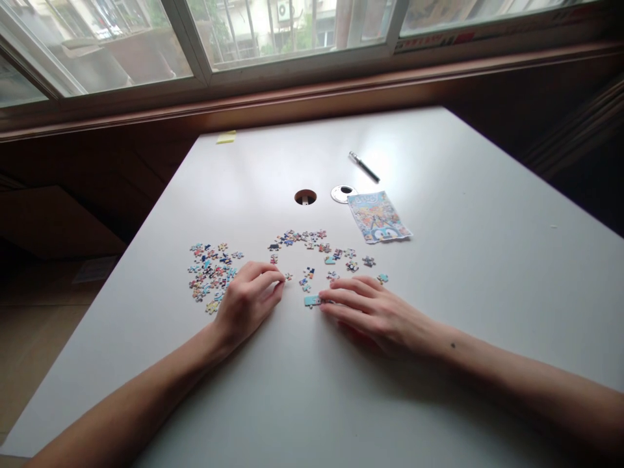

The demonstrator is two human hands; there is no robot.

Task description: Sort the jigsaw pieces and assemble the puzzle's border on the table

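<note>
My left hand (249, 294) is closed in a pinch, a small jigsaw puzzle piece (288, 277) at its fingertips. My right hand (373, 311) lies low over the table, fingers stretched out and apart. Its fingertips touch the right end of a light blue puzzle strip (311, 301); the thumb is mostly hidden. Just above that strip lies a small cluster of pieces (305, 284). A loose pile of colourful pieces (209, 270) spreads left of my left hand. More pieces (290, 238) form an arc beyond both hands, and a light blue piece (383, 278) sits beyond my right knuckles.
A creased picture sheet (379, 218) lies beyond my right hand, touching a round metal cover (343, 194). Left of it is a cable hole (305, 197) in the white table (273, 169). Farther back are a black pen (364, 166) and yellow tape (226, 137), below windows.
</note>
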